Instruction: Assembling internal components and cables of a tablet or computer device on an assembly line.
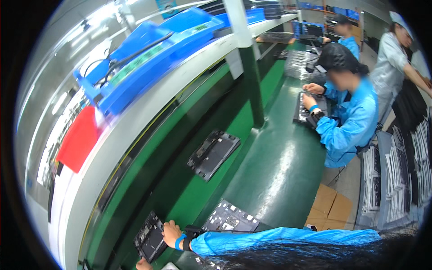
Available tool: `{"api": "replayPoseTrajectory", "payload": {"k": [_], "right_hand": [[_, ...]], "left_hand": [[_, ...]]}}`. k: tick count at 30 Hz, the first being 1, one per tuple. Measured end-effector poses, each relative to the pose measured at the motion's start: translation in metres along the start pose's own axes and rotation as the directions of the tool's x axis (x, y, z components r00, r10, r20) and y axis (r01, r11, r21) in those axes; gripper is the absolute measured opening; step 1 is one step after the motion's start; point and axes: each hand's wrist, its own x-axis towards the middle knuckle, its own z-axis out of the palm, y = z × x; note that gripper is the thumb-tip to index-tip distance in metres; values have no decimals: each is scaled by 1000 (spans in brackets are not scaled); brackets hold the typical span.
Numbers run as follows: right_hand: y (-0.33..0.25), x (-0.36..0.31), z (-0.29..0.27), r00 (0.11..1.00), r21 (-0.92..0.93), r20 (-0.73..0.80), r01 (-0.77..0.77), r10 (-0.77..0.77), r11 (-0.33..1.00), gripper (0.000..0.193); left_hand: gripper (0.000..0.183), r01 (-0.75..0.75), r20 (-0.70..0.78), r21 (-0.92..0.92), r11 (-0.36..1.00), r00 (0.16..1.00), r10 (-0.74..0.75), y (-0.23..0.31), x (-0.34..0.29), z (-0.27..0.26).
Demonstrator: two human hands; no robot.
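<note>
A worker's right hand, at 7 o'clock from the middle of the view, pinches the near edge of a dark device casing on the production line, its thumb and fingers drawn narrow. The left hand, farther down at 7 o'clock and cut by the lower edge, touches the casing's bottom end; whether its fingers are closed cannot be told. The casing lies tilted, its long side slanting from 11 toward 5 o'clock. A blue wristband rings the right wrist, and a bright blue sleeve stretches toward 4 o'clock.

Just above that forearm, at 6 o'clock, rests a dark panel dotted with pale patches. A second open casing sits near the center, on a green strip alongside the glossy green workbench.

At 2 to 3 o'clock, a co-worker in blue bends over another dark unit, both hands upon it; a person in pale workwear stands beyond at 2 o'clock. Blue bins (one carrying green boards) line the white shelf between 10 and 11 o'clock, with a red bin at 9. Cardboard lies at 4 o'clock, below upright stacks of thin panels.
</note>
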Motion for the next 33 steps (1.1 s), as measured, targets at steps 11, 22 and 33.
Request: {"api": "replayPoseTrajectory", "payload": {"k": [11,22,33], "right_hand": [[54,-121,-375,965,659,-164,262,-206,705,44],[240,-202,-545,886,471,-453,141,102,871,52],[50,-153,-319,748,-376,335,664,-573,646,67]], "left_hand": [[15,388,337,-657,647,918,-209,408,-116,-34],[22,511,386,-578,636,858,-338,400,-182,-27],[23,557,458,-615,558,828,-322,405,-168,-35]]}}
